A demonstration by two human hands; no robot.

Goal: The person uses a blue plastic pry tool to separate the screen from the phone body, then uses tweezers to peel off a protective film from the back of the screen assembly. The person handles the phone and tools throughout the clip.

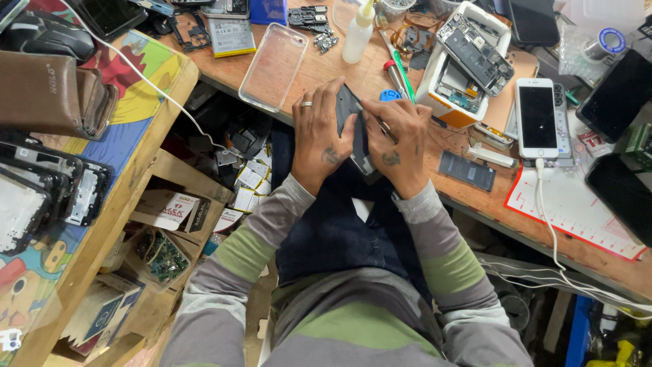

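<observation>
Over the edge of a messy wooden surface [312, 75], the left hand [320, 139] and right hand [401, 139] pinch a dark phone part [354, 132] between their fingers, seemingly prying it open, which needs gentle, steady pushing.

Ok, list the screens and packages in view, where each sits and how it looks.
White phone: on the bench right of the hands, upright rectangle, dark screen, white cable plugged in.
Dark screen: far right, black, glossy.
Small box: on the shelf under the bench, white and red.
Phone battery: bench top, flat, with a pale label.
</observation>
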